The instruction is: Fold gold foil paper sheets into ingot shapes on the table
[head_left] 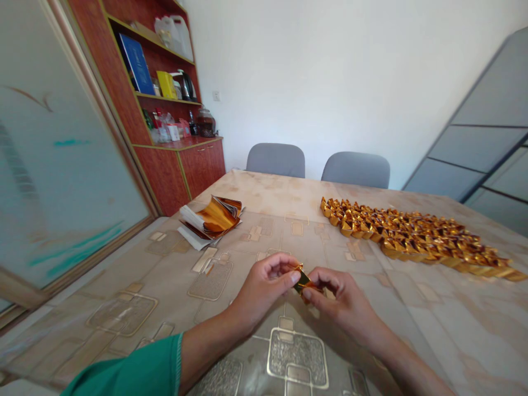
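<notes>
A small piece of folded gold foil paper [303, 279] is held between my two hands, above the middle of the table. My left hand [268, 283] pinches its left end between thumb and fingers. On the other end, my right hand [336, 291] grips with its thumb in front and its fingers curled behind. Part of the foil is hidden by the fingers. Beyond my left hand lies a loose stack of gold foil sheets [218, 217], curled over and showing white backs. To the right spread many folded gold foil pieces [412, 234], set close together in rows.
A patterned cover [284, 217] lies over the table. Two grey chairs [275, 158] stand at its far side by the white wall. Back left is a red-brown cabinet [165, 170] with shelves of household things; a frosted glass door [61, 154] is at the left.
</notes>
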The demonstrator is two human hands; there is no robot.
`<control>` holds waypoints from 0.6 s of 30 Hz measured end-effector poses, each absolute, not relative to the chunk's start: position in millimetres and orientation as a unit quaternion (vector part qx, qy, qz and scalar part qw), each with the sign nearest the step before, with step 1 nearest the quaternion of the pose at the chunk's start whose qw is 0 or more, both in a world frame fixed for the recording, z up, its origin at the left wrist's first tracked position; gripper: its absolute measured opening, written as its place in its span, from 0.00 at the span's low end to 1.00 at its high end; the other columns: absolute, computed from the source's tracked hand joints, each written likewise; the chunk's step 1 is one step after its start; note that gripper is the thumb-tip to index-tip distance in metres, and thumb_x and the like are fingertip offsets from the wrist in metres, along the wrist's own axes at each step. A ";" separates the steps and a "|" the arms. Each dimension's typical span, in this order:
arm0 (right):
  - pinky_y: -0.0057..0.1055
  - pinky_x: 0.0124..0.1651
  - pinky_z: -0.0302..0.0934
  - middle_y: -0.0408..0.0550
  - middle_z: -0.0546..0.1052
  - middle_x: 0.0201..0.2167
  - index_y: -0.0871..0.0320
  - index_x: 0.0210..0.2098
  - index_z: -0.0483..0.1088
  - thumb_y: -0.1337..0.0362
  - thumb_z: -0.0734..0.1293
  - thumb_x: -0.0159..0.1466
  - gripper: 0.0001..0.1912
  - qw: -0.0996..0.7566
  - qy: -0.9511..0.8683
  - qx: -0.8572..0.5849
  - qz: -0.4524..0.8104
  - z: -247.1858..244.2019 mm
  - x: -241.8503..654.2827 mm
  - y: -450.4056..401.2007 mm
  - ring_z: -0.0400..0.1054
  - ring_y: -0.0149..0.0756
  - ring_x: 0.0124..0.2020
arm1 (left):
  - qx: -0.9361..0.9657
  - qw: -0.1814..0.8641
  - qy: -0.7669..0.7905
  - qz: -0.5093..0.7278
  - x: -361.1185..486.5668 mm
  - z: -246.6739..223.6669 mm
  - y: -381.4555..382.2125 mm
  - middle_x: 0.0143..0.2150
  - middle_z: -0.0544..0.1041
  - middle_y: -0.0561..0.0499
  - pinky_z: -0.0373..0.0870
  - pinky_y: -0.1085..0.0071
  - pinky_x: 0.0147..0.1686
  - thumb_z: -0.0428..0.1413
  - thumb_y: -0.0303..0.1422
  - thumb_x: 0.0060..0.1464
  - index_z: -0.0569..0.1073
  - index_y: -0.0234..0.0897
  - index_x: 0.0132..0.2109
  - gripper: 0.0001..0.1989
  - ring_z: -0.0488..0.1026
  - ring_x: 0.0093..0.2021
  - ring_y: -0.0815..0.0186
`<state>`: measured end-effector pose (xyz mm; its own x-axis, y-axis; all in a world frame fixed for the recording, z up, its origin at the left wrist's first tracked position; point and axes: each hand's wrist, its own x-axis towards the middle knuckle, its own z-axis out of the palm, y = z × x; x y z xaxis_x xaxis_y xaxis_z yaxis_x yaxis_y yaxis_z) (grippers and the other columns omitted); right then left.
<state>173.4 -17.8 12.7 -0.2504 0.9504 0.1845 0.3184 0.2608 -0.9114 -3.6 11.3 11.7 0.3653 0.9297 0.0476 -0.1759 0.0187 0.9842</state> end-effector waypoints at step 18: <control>0.30 0.31 0.55 0.41 0.69 0.23 0.56 0.26 0.68 0.59 0.66 0.61 0.10 0.500 -0.626 -0.503 0.324 15.4 163.9 -20.8 0.60 0.33 0.27 | 0.380 0.700 0.367 0.480 0.8 9.9 7.6 0.28 0.74 0.53 0.68 0.75 0.28 0.67 0.39 0.47 0.72 0.35 0.35 0.15 0.70 0.28 0.71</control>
